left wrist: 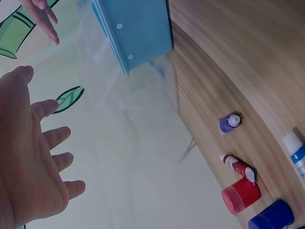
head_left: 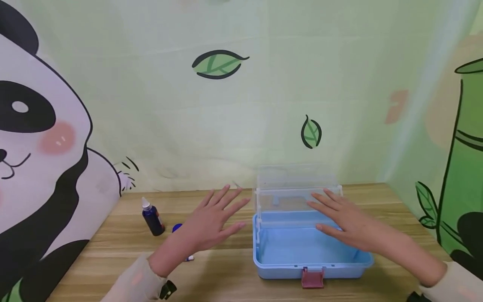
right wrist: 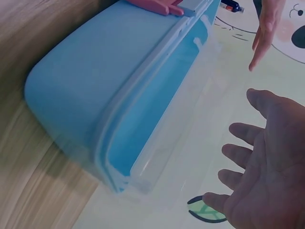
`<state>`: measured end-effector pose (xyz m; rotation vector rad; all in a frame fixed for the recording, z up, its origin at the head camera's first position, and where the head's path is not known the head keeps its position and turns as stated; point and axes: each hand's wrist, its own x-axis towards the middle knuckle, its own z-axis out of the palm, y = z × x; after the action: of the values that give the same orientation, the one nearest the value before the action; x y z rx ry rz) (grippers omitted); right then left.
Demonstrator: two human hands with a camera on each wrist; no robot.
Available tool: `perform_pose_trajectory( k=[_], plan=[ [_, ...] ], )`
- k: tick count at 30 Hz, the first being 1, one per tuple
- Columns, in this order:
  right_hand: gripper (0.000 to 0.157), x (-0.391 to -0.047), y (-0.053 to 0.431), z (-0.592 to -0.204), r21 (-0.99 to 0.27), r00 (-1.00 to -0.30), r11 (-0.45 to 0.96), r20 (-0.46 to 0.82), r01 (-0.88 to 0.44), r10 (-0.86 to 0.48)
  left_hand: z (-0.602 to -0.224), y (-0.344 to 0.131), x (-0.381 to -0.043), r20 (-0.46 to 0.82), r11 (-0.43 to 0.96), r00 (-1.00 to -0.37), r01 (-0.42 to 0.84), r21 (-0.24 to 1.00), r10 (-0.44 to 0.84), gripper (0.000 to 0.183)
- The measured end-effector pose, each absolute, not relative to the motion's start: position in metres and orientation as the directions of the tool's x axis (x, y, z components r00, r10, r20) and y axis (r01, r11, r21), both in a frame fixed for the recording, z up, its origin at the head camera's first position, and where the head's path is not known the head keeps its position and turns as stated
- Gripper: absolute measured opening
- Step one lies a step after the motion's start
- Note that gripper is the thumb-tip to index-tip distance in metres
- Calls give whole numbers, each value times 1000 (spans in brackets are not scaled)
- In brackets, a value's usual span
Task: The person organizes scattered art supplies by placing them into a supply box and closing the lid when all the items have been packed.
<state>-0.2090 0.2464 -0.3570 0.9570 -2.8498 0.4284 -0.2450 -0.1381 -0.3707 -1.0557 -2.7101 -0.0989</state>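
Both hands are held in the air, fingers straight and spread, with nothing in them. My left hand is left of a light blue plastic box. The right hand hovers over the box's right part and hides some of it. The clear lid of the box stands raised at the back, and a pink latch hangs at its front. Inside, the visible floor of the box is bare. In the right wrist view, the right hand appears beside the clear lid, apart from it.
A dark blue bottle with a white nozzle stands on the wooden table. The left forearm partly hides a blue-topped thing. The left wrist view shows a red jar, a blue jar and a red-and-white tube.
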Motion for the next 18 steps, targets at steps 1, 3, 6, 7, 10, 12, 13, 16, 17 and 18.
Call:
perform_pose_trajectory(
  k=[1, 3, 6, 7, 10, 12, 13, 16, 17, 18],
  plan=[
    [63, -209, 249, -357, -232, -798, 764, 186, -603, -573, -371, -139, -245, 242, 737, -713, 676, -17, 659, 64],
    [63, -209, 253, -358, -230, -802, 769, 181, -597, -569, -371, -141, -244, 248, 737, -712, 676, -12, 657, 64],
    [64, -209, 260, -359, -235, -815, 780, 167, -580, -555, -371, -143, -244, 252, 732, -707, 682, -8, 661, 63],
    [65, -209, 262, -359, -234, -818, 784, 163, -575, -551, -372, -144, -244, 252, 730, -706, 683, -3, 662, 63],
    [65, -208, 268, -358, -240, -826, 790, 159, -564, -541, -374, -146, -241, 245, 736, -713, 678, 1, 657, 62],
    [65, -207, 272, -356, -249, -835, 797, 153, -550, -529, -375, -147, -239, 241, 742, -722, 670, 8, 649, 62],
    [65, -207, 274, -356, -253, -839, 800, 152, -544, -522, -376, -148, -238, 238, 746, -726, 666, 8, 645, 62],
    [65, -206, 281, -354, -267, -853, 810, 144, -522, -502, -379, -151, -236, 239, 751, -731, 660, 10, 639, 62],
    [65, -206, 283, -353, -269, -858, 815, 137, -514, -496, -380, -152, -236, 238, 752, -732, 659, 14, 638, 61],
    [64, -206, 285, -353, -268, -859, 816, 139, -512, -493, -381, -153, -235, 237, 752, -733, 659, 15, 638, 62]
  ],
)
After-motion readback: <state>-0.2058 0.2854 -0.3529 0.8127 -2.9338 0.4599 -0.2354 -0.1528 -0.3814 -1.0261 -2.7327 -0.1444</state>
